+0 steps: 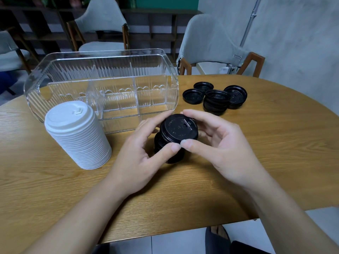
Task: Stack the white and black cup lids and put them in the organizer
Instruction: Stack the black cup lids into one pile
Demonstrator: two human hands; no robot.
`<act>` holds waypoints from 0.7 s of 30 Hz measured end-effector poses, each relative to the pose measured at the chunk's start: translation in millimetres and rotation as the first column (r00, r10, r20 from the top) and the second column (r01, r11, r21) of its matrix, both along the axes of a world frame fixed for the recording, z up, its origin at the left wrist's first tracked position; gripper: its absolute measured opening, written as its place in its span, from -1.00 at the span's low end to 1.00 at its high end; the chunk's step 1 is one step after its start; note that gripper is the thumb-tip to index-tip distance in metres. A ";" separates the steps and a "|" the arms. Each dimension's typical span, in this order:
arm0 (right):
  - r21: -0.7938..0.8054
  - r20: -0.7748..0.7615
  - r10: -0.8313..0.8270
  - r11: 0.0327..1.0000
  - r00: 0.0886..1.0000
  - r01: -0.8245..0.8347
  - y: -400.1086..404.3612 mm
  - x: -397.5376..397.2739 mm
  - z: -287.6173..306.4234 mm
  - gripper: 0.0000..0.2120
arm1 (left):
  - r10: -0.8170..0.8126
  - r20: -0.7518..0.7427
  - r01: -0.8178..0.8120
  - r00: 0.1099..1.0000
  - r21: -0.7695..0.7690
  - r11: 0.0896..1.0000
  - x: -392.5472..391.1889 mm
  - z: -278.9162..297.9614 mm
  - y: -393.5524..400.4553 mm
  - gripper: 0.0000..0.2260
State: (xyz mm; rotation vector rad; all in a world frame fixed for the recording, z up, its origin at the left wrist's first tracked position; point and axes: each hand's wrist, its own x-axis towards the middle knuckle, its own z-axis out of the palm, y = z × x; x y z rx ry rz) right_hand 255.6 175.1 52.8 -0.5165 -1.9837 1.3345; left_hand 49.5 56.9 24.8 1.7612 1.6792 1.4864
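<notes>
- Left hand (141,153) at frame centre: thumb and fingers curled round the left side of a black stack (169,145), thumb tip pressed on its near edge.
- Right hand (218,143) just right of centre: thumb and forefinger pinch the rim of the top lid (178,128), which sits tilted on the black stack; the other fingers are curled behind it.
- The two thumb tips touch at the lid's near rim.
- The black stack stands on the table (275,153), just in front of the organizer (102,83).
- White stack (78,134) stands upright at left of centre, touching or just beside the organizer's front wall; I cannot tell which.
- The organizer is clear, ribbed, with dividers, in the upper left; no lids show inside it.
- More black lids (215,97) lie in the upper right, beside the organizer: two single ones and two short piles.
- Chairs (207,41) stand beyond the table.
</notes>
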 end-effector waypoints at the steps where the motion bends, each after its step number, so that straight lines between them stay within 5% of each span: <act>1: 0.017 0.012 -0.010 1.000 1.000 0.010 1.0 0.1 -0.9 -0.40 | -0.002 -0.002 0.002 1.000 -0.003 1.000 0.1 0.4 0.1 -0.39; 15: 0.234 0.228 -0.284 0.944 0.931 0.231 -0.9 -6.8 -8.5 -0.52 | 0.058 -0.106 -0.087 0.993 -0.293 0.952 -5.5 -4.5 4.7 0.06; 21: 0.308 0.247 -0.261 0.934 0.933 0.180 -11.7 -16.9 -11.9 -0.51 | 0.049 -0.069 -0.067 0.996 -0.299 0.952 -3.3 -6.5 7.3 0.03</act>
